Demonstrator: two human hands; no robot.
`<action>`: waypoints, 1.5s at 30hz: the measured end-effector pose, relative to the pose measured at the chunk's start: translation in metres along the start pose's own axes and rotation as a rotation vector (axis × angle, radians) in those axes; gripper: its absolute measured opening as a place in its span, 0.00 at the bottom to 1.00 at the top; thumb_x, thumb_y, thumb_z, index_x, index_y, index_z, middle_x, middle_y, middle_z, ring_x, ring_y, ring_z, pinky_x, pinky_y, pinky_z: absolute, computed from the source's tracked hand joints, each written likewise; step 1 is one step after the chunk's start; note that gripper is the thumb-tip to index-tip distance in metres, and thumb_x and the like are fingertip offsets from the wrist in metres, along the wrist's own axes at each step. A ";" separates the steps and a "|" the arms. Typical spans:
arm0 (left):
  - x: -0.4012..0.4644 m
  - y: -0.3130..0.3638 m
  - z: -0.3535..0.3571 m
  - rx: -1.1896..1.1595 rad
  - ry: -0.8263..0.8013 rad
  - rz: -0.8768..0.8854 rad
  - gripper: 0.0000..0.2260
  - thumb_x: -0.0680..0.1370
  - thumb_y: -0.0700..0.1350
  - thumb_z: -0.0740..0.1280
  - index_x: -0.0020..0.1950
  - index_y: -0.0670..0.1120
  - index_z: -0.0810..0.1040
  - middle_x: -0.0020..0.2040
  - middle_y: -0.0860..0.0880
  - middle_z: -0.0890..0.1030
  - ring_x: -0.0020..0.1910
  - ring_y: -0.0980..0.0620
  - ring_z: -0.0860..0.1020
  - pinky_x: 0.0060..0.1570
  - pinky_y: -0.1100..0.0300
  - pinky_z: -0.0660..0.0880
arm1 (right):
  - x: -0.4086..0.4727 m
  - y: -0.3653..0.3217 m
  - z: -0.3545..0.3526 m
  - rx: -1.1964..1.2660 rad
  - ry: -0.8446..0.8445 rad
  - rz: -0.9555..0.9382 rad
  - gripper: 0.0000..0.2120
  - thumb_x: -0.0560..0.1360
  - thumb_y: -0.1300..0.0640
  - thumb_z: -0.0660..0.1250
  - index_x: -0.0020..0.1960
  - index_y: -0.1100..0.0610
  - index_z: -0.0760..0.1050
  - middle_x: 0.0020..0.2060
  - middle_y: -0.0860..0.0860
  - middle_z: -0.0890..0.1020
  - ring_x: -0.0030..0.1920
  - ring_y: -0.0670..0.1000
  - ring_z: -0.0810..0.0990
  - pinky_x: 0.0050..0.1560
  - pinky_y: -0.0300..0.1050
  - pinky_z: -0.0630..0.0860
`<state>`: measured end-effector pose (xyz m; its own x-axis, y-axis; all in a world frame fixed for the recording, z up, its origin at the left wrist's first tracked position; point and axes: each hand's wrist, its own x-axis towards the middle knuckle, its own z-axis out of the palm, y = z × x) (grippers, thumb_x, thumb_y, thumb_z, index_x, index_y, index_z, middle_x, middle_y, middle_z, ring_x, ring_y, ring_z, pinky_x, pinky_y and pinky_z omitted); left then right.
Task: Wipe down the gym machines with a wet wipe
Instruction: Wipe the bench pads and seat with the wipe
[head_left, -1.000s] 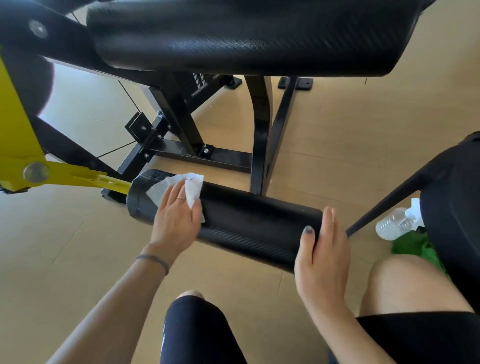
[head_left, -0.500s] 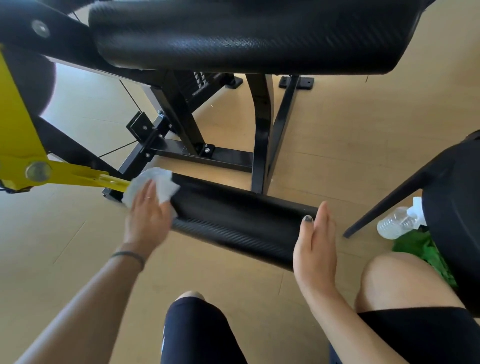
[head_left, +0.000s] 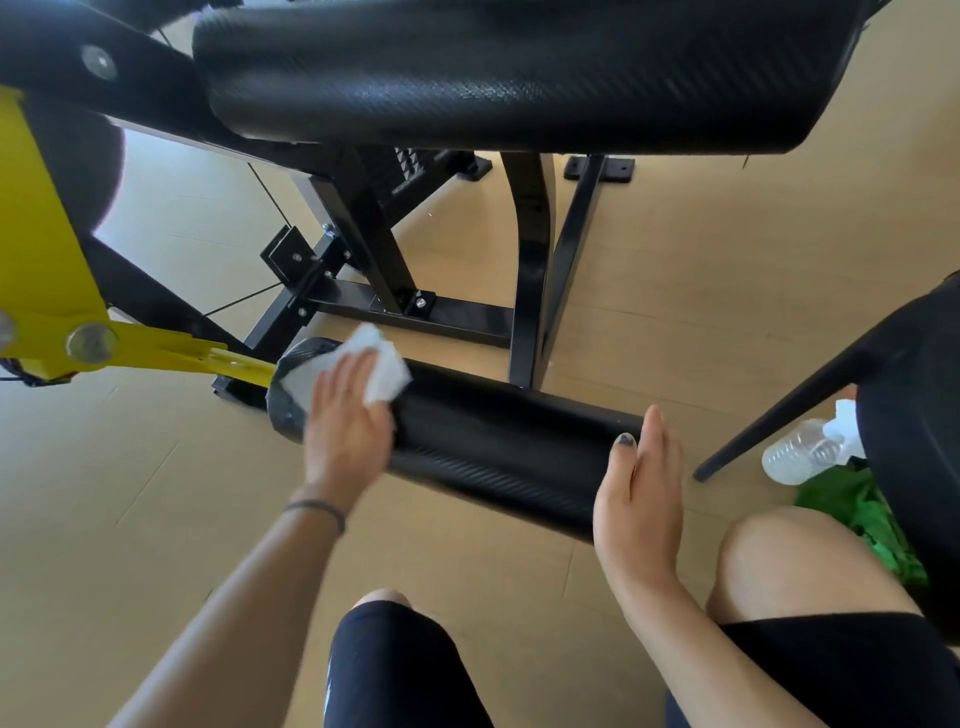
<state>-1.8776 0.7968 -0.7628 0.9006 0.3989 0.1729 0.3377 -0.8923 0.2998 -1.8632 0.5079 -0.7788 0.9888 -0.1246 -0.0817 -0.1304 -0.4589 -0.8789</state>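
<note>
A black roller pad (head_left: 493, 441) of the gym machine lies low across the middle, fixed at its left end to a yellow lever arm (head_left: 156, 353). My left hand (head_left: 348, 421) presses a white wet wipe (head_left: 382, 371) flat against the pad's left end, fingers straight. My right hand (head_left: 639, 488) rests against the pad's right end with fingers straight and the thumb on the pad's side. A large black cushion (head_left: 519, 73) of the same machine hangs above.
The machine's black steel frame (head_left: 426, 312) and upright posts (head_left: 532, 270) stand behind the roller. At the right are a black chair leg (head_left: 789, 405), a clear spray bottle (head_left: 810, 447) and a green cloth (head_left: 862, 519) on the wooden floor. My knees are at the bottom.
My left hand slid the wipe out to the roller's left tip and has now come back a little to the right along the pad. My right hand stays at the right end.
</note>
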 end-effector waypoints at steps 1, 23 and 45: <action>0.011 -0.016 -0.005 -0.003 0.014 -0.130 0.27 0.80 0.44 0.51 0.80 0.40 0.61 0.80 0.43 0.62 0.80 0.46 0.56 0.80 0.51 0.48 | 0.000 0.000 -0.001 -0.007 -0.006 -0.003 0.31 0.83 0.44 0.45 0.83 0.55 0.53 0.82 0.51 0.58 0.81 0.49 0.55 0.79 0.47 0.55; -0.037 0.069 0.022 0.076 -0.137 0.363 0.33 0.70 0.47 0.62 0.77 0.50 0.66 0.76 0.49 0.68 0.74 0.45 0.66 0.75 0.45 0.62 | 0.003 -0.005 -0.015 0.268 -0.093 0.161 0.24 0.87 0.50 0.48 0.82 0.48 0.56 0.81 0.43 0.58 0.79 0.41 0.55 0.74 0.37 0.52; 0.004 0.061 -0.003 0.119 -0.280 0.323 0.22 0.79 0.48 0.61 0.74 0.49 0.69 0.70 0.50 0.75 0.70 0.48 0.71 0.69 0.50 0.71 | -0.002 -0.002 -0.020 0.248 -0.161 0.129 0.25 0.87 0.48 0.50 0.83 0.46 0.51 0.80 0.39 0.56 0.74 0.34 0.53 0.75 0.39 0.53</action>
<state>-1.8546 0.7449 -0.7407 0.9990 0.0372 -0.0258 0.0408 -0.9865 0.1588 -1.8669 0.4912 -0.7672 0.9665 -0.0179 -0.2559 -0.2536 -0.2173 -0.9426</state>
